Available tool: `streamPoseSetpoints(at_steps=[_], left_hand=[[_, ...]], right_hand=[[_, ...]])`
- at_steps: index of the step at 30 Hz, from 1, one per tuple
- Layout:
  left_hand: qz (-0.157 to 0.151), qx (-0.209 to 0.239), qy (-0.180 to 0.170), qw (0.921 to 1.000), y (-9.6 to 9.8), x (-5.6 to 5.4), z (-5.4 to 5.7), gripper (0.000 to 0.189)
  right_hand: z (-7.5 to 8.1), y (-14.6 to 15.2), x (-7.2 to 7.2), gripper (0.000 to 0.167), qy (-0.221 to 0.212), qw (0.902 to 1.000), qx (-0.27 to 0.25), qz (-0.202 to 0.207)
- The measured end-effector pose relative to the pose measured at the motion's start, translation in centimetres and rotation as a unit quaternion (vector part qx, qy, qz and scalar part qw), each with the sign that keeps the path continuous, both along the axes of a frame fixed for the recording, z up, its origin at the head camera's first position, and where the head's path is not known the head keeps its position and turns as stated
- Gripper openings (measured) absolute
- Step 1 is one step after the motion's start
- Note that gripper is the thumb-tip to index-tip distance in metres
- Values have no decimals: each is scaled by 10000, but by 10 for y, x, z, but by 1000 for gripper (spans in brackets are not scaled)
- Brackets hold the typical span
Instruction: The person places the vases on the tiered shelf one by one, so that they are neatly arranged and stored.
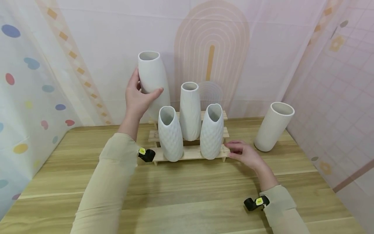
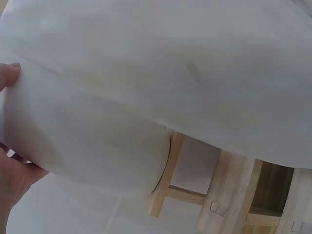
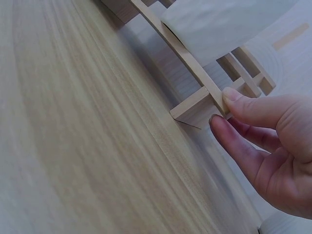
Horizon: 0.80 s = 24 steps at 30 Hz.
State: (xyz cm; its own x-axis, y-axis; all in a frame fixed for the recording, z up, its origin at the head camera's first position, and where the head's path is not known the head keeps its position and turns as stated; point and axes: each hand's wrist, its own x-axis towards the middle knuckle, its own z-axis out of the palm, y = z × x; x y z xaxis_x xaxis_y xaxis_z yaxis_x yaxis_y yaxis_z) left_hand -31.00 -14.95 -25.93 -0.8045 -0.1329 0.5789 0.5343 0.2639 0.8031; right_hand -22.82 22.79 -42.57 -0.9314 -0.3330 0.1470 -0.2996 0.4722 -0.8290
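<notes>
In the head view, my left hand (image 1: pixel 139 99) grips a tall smooth white vase (image 1: pixel 152 76) from its left side, thumb across the front. Its base (image 2: pixel 141 156) meets the top step of a three-step wooden stand (image 1: pixel 191 152) in the left wrist view. My right hand (image 1: pixel 246 156) pinches the right end of the stand's lowest step, thumb (image 3: pixel 243 103) above and fingers below. Two textured vases with notched rims, one on the left (image 1: pixel 170 139) and one on the right (image 1: pixel 212 136), stand on the lowest step. A slim white vase (image 1: pixel 190 112) stands behind and between them.
A white cylindrical vase (image 1: pixel 273 128) stands on the wood-grain table (image 1: pixel 181 195) to the right of the stand. Patterned cloth (image 1: pixel 102 39) hangs close behind the table and at both sides.
</notes>
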Motion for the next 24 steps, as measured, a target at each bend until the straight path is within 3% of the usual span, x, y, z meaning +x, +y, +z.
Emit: streamPoseSetpoints(at_steps=[5,13,24], left_hand=[[43,-147,-117,9998,-4,-6,-2,84],[-26,-213,-291,9993,-3,-5,-4,82],[-357,227,-298,9987,-5,-1,-17,87]], right_hand=[[0,-1,0,38,-6,10000,-9,27],[-4,2,-4,37,55,10000,23,-3],[-5,1,-3,38,9,9999,115,-97]])
